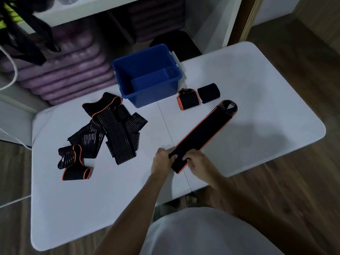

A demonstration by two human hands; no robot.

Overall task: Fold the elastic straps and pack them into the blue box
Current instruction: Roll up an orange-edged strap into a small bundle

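A long black elastic strap [204,132] with orange edges lies stretched diagonally across the white table [92,208]. Its near end is turned over into a fold. My left hand [161,161] pinches the left side of that fold and my right hand [197,161] pinches its right side. The blue box [147,76] stands open at the table's far edge, with nothing visible inside. Two folded straps sit to its right: one orange-edged [187,99], one plain black [208,92]. A loose pile of unfolded straps [110,126] lies at the left.
A partly rolled orange-edged strap [76,172] lies at the pile's near end. Behind the table, purple mats [73,70] are stacked under a white shelf. Black and yellow gear [18,24] hangs at the top left. Wooden floor surrounds the table.
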